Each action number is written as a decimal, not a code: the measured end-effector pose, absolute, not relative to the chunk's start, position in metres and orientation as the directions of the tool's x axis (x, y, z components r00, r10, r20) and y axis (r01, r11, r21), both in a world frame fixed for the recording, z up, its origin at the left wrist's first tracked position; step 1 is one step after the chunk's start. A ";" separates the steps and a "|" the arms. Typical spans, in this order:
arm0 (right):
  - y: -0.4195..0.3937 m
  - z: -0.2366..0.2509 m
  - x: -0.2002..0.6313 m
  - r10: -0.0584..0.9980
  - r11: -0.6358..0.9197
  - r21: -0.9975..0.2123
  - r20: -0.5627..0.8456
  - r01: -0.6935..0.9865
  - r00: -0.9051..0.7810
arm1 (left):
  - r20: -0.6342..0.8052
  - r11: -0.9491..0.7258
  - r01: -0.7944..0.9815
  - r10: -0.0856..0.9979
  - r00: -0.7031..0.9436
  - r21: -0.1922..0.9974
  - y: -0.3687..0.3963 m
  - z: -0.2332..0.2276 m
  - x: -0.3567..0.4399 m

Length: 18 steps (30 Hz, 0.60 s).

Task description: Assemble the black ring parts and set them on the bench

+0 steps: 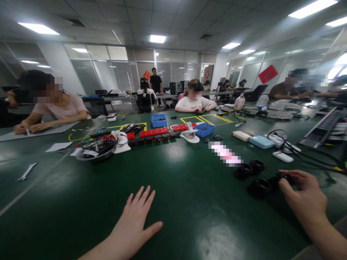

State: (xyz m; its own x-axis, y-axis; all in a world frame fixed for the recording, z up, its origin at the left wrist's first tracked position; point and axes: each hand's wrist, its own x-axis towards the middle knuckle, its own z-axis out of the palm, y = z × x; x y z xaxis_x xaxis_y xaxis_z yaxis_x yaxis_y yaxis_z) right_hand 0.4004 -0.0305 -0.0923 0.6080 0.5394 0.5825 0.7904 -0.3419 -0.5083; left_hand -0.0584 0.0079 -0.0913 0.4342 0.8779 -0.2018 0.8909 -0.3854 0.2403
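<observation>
Right hand (300, 196) pinching a black ring (283, 177) at the near-right table (189, 187) edge, axis unclear. Left hand (137, 220) flat, fingers spread. Blue bins (159, 120) farther back, contents unclear.

**Glossy green top, matt black rings**

The surface (184, 187) is smooth green with a soft sheen that mirrors the ceiling lights. The black rings (251, 169) look like matt plastic or rubber; which one cannot be told. The wrench (27, 172) is bare bright metal. The blue bins (159, 120) and red strips (154, 132) look like moulded plastic. The white clamp (189, 135) is glossy plastic. The paper sheet (58, 146) is matt white.
</observation>
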 end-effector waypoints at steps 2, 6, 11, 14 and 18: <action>-0.030 -0.093 0.400 0.619 -0.324 -0.488 0.539 0.811 0.571 | -0.208 -0.383 0.890 0.876 0.434 0.245 0.008 -0.091 -0.059; -0.028 -0.093 0.403 0.655 -0.319 -0.480 0.512 0.817 0.556 | -0.196 -0.386 0.887 0.877 0.438 0.254 0.008 -0.089 -0.058; -0.025 -0.096 0.413 0.680 -0.401 -0.498 0.400 0.769 0.614 | -0.191 -0.393 0.888 0.877 0.440 0.238 0.006 -0.088 -0.056; -0.022 -0.099 0.418 0.742 -0.387 -0.493 0.336 0.780 0.580 | -0.177 -0.406 0.887 0.878 0.446 0.220 0.006 -0.089 -0.056; -0.020 -0.102 0.419 0.722 -0.372 -0.488 0.382 0.790 0.577 | -0.178 -0.411 0.889 0.877 0.446 0.201 0.006 -0.090 -0.057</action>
